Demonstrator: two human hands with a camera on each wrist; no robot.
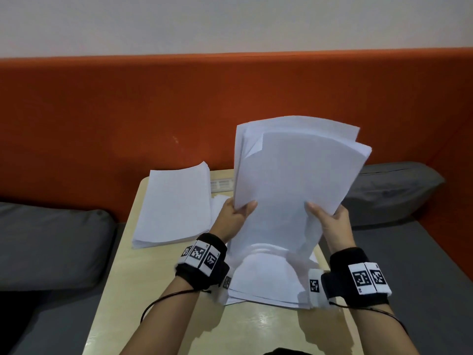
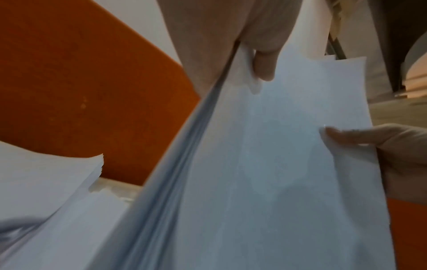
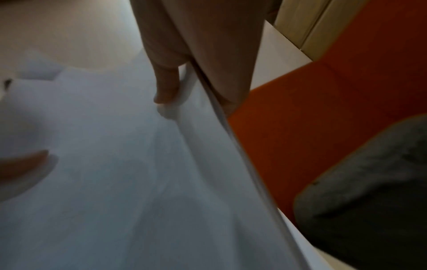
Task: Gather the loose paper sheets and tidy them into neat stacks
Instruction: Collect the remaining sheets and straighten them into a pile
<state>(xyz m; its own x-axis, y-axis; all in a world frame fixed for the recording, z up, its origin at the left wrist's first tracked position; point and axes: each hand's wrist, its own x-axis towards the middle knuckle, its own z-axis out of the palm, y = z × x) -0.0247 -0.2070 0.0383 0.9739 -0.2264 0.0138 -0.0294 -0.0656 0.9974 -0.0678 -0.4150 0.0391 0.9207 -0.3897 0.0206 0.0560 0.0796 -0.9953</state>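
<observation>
Bare arms. Black wristband [image 1: 202, 257] lower mid-left, another black wristband [image 1: 358, 278] lower right, w/ b&w square code tags. Thin black cable [image 1: 163, 301] on each.

Soft indoor light; wrist views dim and blurred, edges warped.

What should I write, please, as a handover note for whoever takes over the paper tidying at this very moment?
Left hand: grips the left edge of the held sheaf, thumb in front.
Right hand: grips its right edge likewise.
The sheaf stands upright over the table; its top edges are fanned and uneven.
Done: one flat stack at the table's far left.
Left: square the sheaf and lay it down; more sheets lie under it.
</observation>
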